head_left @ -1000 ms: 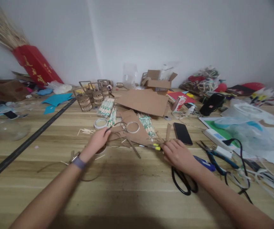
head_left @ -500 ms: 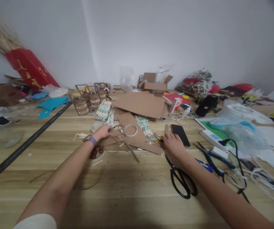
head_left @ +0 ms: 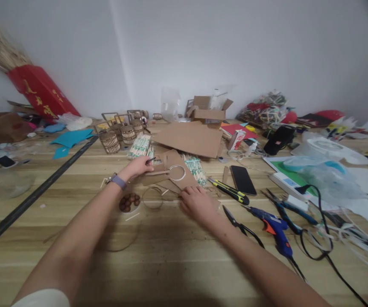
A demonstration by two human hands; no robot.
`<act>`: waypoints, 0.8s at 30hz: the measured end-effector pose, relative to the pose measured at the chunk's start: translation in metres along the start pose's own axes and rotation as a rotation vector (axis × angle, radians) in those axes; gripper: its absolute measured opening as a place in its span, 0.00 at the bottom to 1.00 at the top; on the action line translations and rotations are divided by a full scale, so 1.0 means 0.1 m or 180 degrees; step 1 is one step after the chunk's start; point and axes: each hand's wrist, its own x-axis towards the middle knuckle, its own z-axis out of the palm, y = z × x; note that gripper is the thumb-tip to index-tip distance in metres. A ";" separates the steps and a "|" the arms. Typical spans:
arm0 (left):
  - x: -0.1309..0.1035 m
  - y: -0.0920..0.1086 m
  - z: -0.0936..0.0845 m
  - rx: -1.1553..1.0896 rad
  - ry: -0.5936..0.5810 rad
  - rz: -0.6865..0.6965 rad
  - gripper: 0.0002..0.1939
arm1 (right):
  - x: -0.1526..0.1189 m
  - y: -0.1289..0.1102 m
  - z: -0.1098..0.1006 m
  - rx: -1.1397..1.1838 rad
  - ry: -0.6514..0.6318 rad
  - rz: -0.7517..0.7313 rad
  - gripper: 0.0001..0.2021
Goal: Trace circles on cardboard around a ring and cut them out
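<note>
My left hand (head_left: 137, 167) is closed around a thin dark pen-like stick (head_left: 151, 160), over the left side of a cut piece of cardboard (head_left: 185, 174). My right hand (head_left: 198, 202) has its fingers bent at the near edge of that cardboard, gripping it there; the fingertips are partly hidden. A white-edged ring (head_left: 177, 172) lies on the cardboard between the hands. Nearer me are a thin brown hoop (head_left: 152, 198) and a small dish of round brown beads (head_left: 129, 202). To the right of my right hand lies a yellow-and-black utility knife (head_left: 230, 191).
Black scissors (head_left: 241, 226), a blue glue gun (head_left: 275, 228), pliers (head_left: 284, 211) and a phone (head_left: 243, 180) lie on the right. Bundled sticks (head_left: 140, 146), a large cardboard sheet (head_left: 188, 138) and small woven baskets (head_left: 110, 142) are behind. A dark bar (head_left: 39, 189) crosses the left.
My right hand has moved left from the utility knife to the cardboard's near edge, leaving the knife and glue gun uncovered. My left hand has shifted slightly left and away from me.
</note>
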 end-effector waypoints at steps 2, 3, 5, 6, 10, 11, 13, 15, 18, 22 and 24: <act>-0.09 0.08 -0.17 0.0144 0.0371 -0.0003 0.18 | 0.01 -0.03 0.01 0.0094 -0.0032 0.0002 0.11; -0.15 0.13 -0.24 0.0235 0.0581 -0.0018 0.17 | 0.00 -0.03 0.01 0.0141 -0.0040 0.0012 0.11; -0.28 0.24 -0.35 0.0425 0.0985 -0.0025 0.15 | -0.03 -0.01 0.02 0.0239 -0.0048 0.0046 0.11; -0.35 0.30 -0.39 0.0510 0.1145 -0.0019 0.12 | -0.05 0.01 0.03 0.0292 -0.0047 0.0069 0.11; -0.52 0.47 -0.48 0.0688 0.1511 -0.0024 0.13 | -0.14 0.09 0.03 0.0601 0.0006 0.0168 0.10; -0.55 0.48 -0.50 0.0703 0.1580 -0.0081 0.14 | -0.17 0.11 0.03 0.0713 0.0042 0.0194 0.10; -0.58 0.47 -0.56 0.0710 0.1770 -0.0306 0.15 | -0.21 0.14 0.04 0.0981 0.0154 0.0269 0.09; -0.64 0.46 -0.65 0.0714 0.2013 -0.0594 0.15 | -0.25 0.17 0.05 0.1317 0.0323 0.0380 0.08; -0.82 0.55 -0.74 0.0325 0.2354 -0.0868 0.11 | -0.33 0.21 0.03 0.1980 0.0649 0.0593 0.09; -1.20 0.92 -0.45 -0.1671 0.1548 -0.0368 0.06 | -0.55 0.22 -0.05 0.3017 0.0886 0.0805 0.22; -1.38 1.11 -0.15 -0.1864 0.0823 -0.0191 0.06 | -0.68 0.21 -0.07 0.3401 0.0748 0.0840 0.25</act>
